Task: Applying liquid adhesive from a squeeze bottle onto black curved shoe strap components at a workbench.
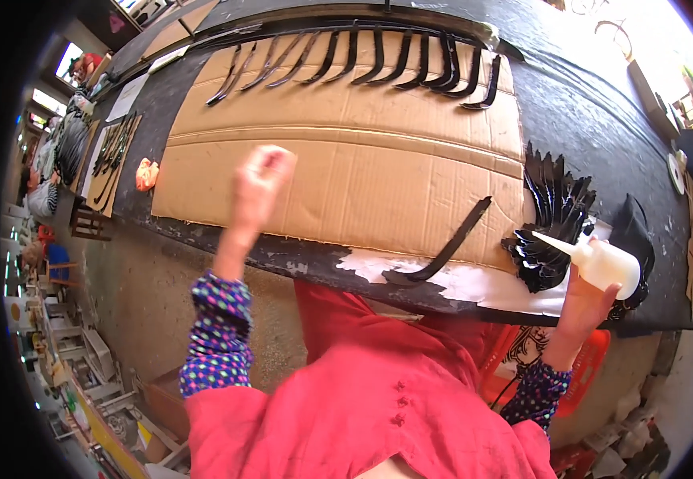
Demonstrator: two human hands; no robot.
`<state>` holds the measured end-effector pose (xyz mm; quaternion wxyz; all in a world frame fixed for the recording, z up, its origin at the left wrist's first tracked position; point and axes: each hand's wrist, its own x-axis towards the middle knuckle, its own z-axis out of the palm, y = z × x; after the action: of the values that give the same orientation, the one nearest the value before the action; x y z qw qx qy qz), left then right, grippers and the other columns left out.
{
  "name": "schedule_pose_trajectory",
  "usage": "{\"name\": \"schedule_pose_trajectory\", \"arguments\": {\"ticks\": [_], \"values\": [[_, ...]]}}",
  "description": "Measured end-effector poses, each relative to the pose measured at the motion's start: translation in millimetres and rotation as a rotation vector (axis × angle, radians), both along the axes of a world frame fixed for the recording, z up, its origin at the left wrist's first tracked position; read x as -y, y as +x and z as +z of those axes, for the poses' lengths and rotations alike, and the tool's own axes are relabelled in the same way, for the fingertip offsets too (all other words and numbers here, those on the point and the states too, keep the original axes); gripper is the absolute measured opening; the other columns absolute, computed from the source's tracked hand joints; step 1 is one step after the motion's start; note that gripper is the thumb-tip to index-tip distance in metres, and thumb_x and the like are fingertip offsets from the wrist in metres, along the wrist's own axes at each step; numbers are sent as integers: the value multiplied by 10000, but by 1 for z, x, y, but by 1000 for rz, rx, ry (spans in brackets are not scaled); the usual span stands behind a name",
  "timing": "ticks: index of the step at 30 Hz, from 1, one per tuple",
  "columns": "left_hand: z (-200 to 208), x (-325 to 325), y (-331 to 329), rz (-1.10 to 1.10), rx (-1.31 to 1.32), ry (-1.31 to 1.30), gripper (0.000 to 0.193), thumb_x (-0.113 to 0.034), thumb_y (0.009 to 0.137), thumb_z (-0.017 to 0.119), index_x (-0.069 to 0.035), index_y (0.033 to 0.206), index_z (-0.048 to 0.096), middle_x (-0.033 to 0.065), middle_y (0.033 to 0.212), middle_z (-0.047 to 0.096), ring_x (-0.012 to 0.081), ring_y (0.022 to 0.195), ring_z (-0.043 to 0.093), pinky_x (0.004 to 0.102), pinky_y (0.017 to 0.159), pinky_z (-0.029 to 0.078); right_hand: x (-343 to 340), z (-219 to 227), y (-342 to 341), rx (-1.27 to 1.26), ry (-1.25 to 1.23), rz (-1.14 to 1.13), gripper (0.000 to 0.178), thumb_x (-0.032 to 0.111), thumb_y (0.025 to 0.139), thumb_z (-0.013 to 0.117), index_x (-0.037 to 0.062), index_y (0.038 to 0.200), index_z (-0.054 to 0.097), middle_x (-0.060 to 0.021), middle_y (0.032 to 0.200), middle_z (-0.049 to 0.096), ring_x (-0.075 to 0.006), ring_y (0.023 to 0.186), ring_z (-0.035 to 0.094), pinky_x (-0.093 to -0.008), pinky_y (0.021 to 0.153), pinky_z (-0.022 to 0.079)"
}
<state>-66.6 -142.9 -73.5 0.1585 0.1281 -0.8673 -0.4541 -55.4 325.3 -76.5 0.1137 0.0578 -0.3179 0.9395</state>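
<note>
My right hand (584,307) is wrapped round a white squeeze bottle (611,270) with a long thin nozzle that points up and left. The bottle is tilted beside a fanned pile of glossy black curved strips (550,215). My left hand (262,180) is raised over the left part of a flat cardboard sheet (346,180), its fingers curled closed and slightly blurred. Whether anything is in them is hidden. A single black curved strip (458,243) lies near the front edge, partly on the cardboard. Several similar strips (378,56) lie in a row along the cardboard's far edge.
A dark worktable (578,96) carries the cardboard. White residue (490,287) coats its front edge. A crumpled orange item (147,174) sits left of the cardboard. Black cloth or plastic (633,223) lies at the right. A red basket (586,371) is below the table; another person (87,65) is far left.
</note>
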Motion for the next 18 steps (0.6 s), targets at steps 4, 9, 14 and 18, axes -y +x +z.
{"name": "schedule_pose_trajectory", "arguments": {"ticks": [4, 9, 14, 18], "values": [[-19, -170, 8, -365, 25, -299, 418, -385, 668, 673, -37, 876, 571, 106, 832, 540, 242, 817, 518, 347, 727, 413, 17, 11, -4, 14, 170, -55, 634, 236, 775, 598, 19, 1275, 273, -184, 1288, 329, -352, 1214, 291, -490, 992, 262], [-43, -236, 2, -188, 52, -439, 236, -207, 734, 622, -53, 835, 475, 95, 843, 483, 267, 837, 471, 358, 741, 390, 7, 23, 3, 9, 252, -93, 639, 214, 766, 595, 29, 1284, 271, -199, 1289, 329, -379, 1212, 284, -497, 998, 242], [-40, -230, 9, -320, -81, -409, 108, -116, 798, 495, -36, 859, 457, 117, 820, 501, 255, 793, 506, 331, 687, 421, -12, 13, 7, -89, 61, 48, 784, 365, 701, 670, 39, 1288, 266, -184, 1306, 311, -378, 1233, 243, -501, 996, 248], [-8, -210, 22, -500, 279, 349, 129, -79, 836, 505, -5, 940, 486, 74, 819, 570, 111, 671, 543, 212, 574, 430, -9, 15, 10, -14, 181, 3, 793, 391, 693, 669, 41, 1283, 273, -152, 1332, 281, -354, 1238, 249, -489, 982, 289]]}}
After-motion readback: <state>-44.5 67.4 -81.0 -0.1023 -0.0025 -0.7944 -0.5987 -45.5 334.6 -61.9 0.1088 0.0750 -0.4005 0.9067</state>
